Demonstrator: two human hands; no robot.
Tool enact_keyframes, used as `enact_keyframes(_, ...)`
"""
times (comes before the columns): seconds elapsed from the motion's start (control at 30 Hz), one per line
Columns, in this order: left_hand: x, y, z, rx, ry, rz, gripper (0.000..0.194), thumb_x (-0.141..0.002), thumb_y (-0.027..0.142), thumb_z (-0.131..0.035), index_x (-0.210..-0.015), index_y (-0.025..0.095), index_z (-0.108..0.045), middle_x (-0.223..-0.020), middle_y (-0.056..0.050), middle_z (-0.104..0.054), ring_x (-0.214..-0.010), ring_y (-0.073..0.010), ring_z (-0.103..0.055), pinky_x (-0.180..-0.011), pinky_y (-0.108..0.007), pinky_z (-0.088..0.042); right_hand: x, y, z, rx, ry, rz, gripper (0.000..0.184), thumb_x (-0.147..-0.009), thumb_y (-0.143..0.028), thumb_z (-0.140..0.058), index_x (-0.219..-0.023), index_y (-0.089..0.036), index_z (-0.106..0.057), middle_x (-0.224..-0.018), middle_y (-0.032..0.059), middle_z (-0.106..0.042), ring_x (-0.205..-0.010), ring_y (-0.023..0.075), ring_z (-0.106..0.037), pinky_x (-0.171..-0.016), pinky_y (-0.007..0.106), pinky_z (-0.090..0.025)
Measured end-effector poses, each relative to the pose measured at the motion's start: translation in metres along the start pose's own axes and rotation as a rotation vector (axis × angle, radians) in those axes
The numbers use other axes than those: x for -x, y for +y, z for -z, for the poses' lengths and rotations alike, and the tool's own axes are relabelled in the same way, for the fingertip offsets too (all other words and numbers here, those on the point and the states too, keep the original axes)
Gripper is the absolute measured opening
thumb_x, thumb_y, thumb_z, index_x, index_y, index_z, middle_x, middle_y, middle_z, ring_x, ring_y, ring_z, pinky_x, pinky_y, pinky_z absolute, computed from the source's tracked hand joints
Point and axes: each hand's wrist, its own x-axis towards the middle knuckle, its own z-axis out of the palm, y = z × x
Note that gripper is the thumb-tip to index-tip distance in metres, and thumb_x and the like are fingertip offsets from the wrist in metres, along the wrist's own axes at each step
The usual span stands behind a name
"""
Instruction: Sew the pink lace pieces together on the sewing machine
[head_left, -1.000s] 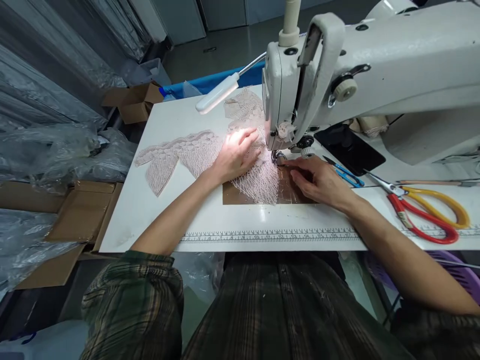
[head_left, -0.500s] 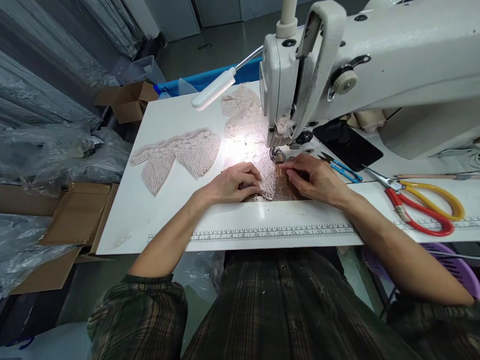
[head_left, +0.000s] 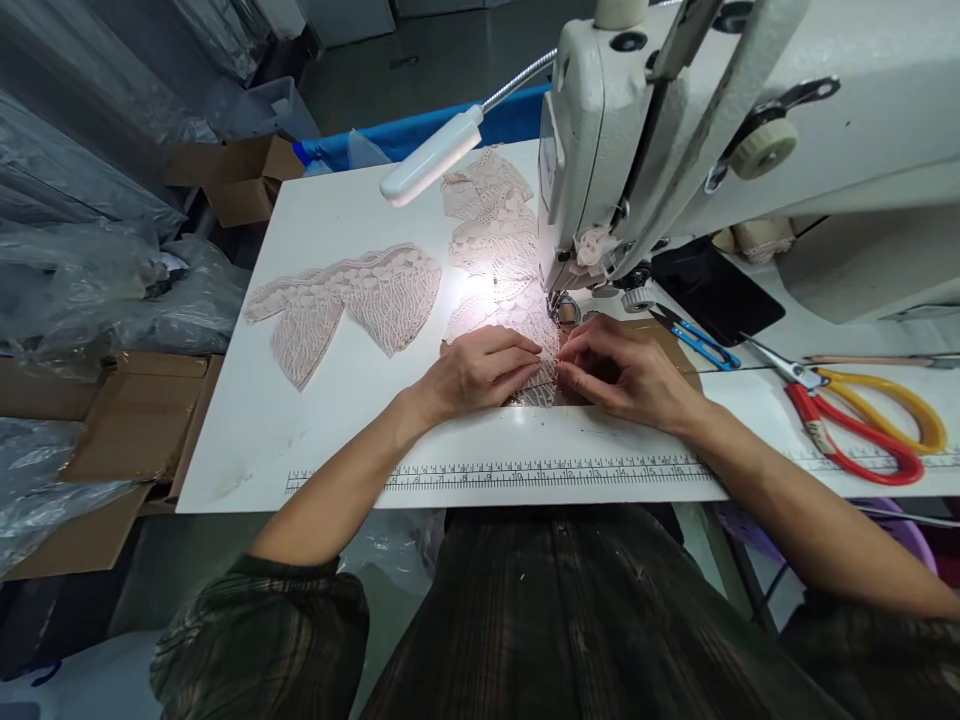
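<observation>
Leftmost, crumpled clear plastic (head_left: pixel 82 280) spreads beside an open cardboard box (head_left: pixel 146 415), and a smaller box (head_left: pixel 244 190) stands further back. Next comes the white table (head_left: pixel 240 420), where a loose lace cutout (head_left: pixel 397 300) with two pointed lobes lies flat, well apart from the hands. A lit lamp (head_left: pixel 431 158) on a bendy neck hangs over the table. The person's left hand (head_left: pixel 480 370) rests palm down, its fingers slightly bent and close together, the tips on the pale lace (head_left: pixel 536 315) and not wrapped around anything. That lace lies at the needle of the white sewing machine (head_left: pixel 577 170), its near end between the two hands. The right hand (head_left: pixel 630 370) is at the lace's right edge, thumb and forefinger brought nearly together; whether they have hold of the edge cannot be told. A printed ruler (head_left: pixel 517 472) runs along the table's near side. Further right, a black phone (head_left: pixel 720 290) lies behind small blue snips (head_left: pixel 705 345). Beyond them are large scissors (head_left: pixel 814 410) with one red and one yellow handle, and a purple basket (head_left: pixel 904 530) shows below the table.
</observation>
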Motion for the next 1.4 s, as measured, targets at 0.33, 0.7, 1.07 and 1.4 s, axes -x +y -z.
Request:
enact_keyframes(0.33,0.0,-0.004,0.014,0.184,-0.141,0.082,0.013,-0.094,0.027,-0.069,-0.1,0.016,-0.071,-0.103,-0.01,-0.077,-0.094,-0.0175,-0.075,-0.081,-0.033,-0.065,0.005,0.01,0.005,0.124,-0.077,0.083,0.03,-0.096,-0.026,-0.051,-0.115,-0.022,-0.074,-0.104,0.0107,-0.066,-0.092,0.02,-0.063,-0.085,0.038,-0.057)
enact_keyframes(0.7,0.001,-0.004,0.004,0.301,-0.209,0.242,0.017,-0.096,0.026,-0.066,-0.085,0.016,-0.075,-0.095,-0.009,-0.072,-0.084,-0.0157,-0.069,-0.07,-0.029,-0.059,0.004,-0.006,0.003,-0.034,-0.259,0.005,0.033,-0.094,-0.042,-0.062,-0.118,-0.02,-0.067,-0.106,0.0092,-0.067,-0.101,0.0229,-0.064,-0.087,0.04,-0.055)
enact_keyframes(1.07,0.002,-0.005,-0.002,0.034,-0.059,-0.018,0.01,-0.096,0.02,-0.066,-0.1,0.014,-0.072,-0.1,-0.01,-0.077,-0.086,-0.0166,-0.074,-0.073,-0.032,-0.065,0.0,-0.001,-0.005,-0.05,-0.008,0.021,0.018,-0.099,-0.03,-0.056,-0.099,-0.018,-0.07,-0.09,0.0053,-0.066,-0.078,0.0142,-0.062,-0.075,0.03,-0.054)
enact_keyframes(1.4,-0.001,-0.004,-0.003,0.02,-0.024,-0.035,0.009,-0.095,0.014,-0.065,-0.103,0.014,-0.07,-0.107,-0.01,-0.079,-0.094,-0.0164,-0.076,-0.082,-0.032,-0.066,0.003,0.007,0.005,0.211,-0.195,0.168,0.029,-0.095,-0.024,-0.055,-0.111,-0.025,-0.078,-0.099,0.0105,-0.062,-0.095,0.0225,-0.056,-0.086,0.039,-0.05)
